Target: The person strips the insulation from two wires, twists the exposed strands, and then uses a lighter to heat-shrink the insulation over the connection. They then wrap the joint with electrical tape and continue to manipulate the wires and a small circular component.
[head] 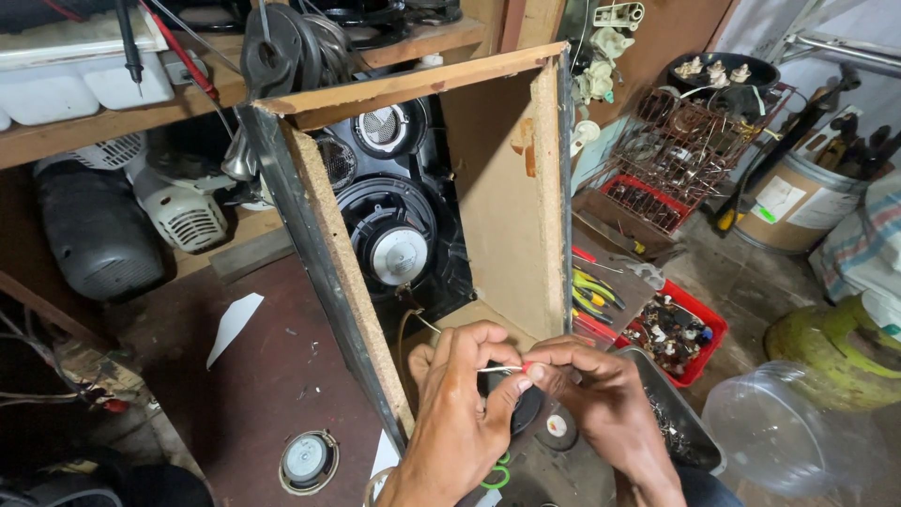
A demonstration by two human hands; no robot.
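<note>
Inside the wooden speaker box (497, 188), speaker cones (394, 246); below, left hand (460, 413) and right hand (601, 399) both pinched on a thin wire (502, 369).

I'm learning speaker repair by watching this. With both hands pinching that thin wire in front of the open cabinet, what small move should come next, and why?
Probably keep twisting the wire end tight: the left hand and right hand meet on it, fingertips pinching, and it is not yet joined to anything, with the speaker cabinet open behind.
</note>
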